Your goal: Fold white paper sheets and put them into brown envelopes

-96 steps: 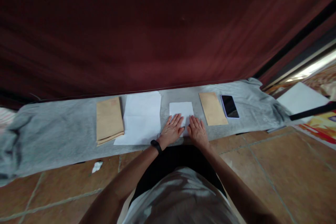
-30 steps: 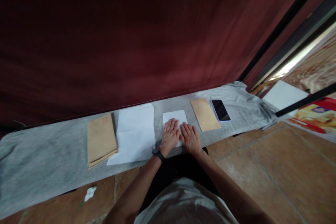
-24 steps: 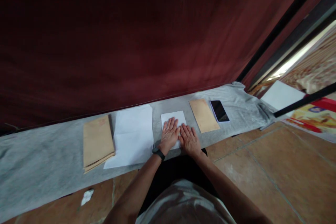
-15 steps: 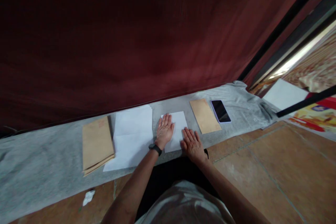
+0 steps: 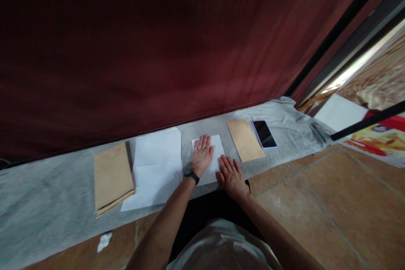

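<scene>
— What are the hands doing?

— Both are lying flat and released, with fingers stretched out and gripping nothing. The left hand (image 5: 202,155) is pressing palm-down on the folded white paper (image 5: 218,148), covering its left half. The right hand (image 5: 230,173) is resting nearer the body. Its fingertips are touching the paper's near right corner, while its palm is sitting at the near edge of the grey cloth (image 5: 47,194).

— And where is that paper lying?

— It is lying on the cloth, which is stretching along the tiled floor (image 5: 316,202) at the foot of a dark red curtain (image 5: 158,50). The paper is sitting between a stack of white sheets (image 5: 156,164) just to its left and a single brown envelope (image 5: 245,139) near its right, touching neither.

— Is anything else lying about?

— A pile of brown envelopes (image 5: 112,177) is lying just beside the white sheets, on their left. A dark-screened phone (image 5: 264,133) is lying just right of the single envelope. A black wristband (image 5: 192,176) is circling the left wrist. A small white scrap (image 5: 103,241) is sitting on the bare tiles, near the cloth's near edge.
</scene>
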The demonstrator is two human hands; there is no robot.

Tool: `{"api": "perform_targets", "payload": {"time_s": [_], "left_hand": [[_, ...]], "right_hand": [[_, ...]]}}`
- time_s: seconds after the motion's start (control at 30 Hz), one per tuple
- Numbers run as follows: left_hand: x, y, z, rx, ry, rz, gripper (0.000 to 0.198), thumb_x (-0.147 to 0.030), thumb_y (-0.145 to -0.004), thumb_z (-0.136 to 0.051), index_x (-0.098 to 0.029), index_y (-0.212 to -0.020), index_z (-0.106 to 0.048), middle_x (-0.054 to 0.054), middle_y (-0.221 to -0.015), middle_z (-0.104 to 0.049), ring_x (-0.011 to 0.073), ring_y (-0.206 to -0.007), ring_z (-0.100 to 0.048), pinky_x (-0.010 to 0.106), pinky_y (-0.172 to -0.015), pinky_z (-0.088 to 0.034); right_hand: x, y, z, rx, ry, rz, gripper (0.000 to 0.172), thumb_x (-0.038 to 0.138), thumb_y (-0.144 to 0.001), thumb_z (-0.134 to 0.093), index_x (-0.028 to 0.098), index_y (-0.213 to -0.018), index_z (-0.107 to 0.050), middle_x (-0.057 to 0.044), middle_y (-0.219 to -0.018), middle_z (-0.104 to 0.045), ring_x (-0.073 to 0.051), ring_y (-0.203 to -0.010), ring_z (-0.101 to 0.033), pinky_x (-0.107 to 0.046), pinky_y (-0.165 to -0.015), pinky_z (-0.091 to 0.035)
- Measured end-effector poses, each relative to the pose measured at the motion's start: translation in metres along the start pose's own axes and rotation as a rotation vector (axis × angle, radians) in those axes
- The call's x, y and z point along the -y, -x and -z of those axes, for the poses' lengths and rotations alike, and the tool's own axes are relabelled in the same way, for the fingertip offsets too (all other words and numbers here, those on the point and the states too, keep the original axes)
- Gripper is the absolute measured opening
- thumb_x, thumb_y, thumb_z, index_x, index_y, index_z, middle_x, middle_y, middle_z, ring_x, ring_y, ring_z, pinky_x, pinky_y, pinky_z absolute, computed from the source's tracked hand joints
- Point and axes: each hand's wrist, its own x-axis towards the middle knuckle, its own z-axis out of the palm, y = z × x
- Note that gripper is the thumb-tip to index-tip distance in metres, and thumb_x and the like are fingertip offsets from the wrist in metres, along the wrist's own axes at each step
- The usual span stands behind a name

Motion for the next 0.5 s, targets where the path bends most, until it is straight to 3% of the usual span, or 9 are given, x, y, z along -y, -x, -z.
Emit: {"api": "perform_targets", "payload": {"time_s": [0.33,0.5], "left_hand": [[0.024,0.026,0.008,-0.156,0.001,0.249,0.058,-0.029,-0.100,-0.036,-0.006,-0.153,-0.036,0.018,-0.159,-0.038,0.0288,-0.149,-0.034,0.045,-0.123,-0.028],[0.036,0.032,0.008,-0.117,0.175,0.309,0.056,-0.024,-0.095,-0.044,-0.010,-0.149,-0.043,0.016,-0.148,-0.054,0.0272,-0.137,-0.051,0.041,-0.115,-0.042]], "right_hand": [[-0.013,0.016,-0.002,0.014,-0.022,0.027,0.055,0.038,-0.103,-0.042,0.018,-0.154,-0.038,-0.010,-0.155,-0.047,-0.028,-0.141,-0.044,-0.047,-0.118,-0.029],[-0.026,-0.013,-0.008,0.016,-0.100,-0.075,0.051,0.029,-0.099,-0.043,0.014,-0.148,-0.046,-0.015,-0.146,-0.055,-0.028,-0.124,-0.056,-0.043,-0.105,-0.041]]}}
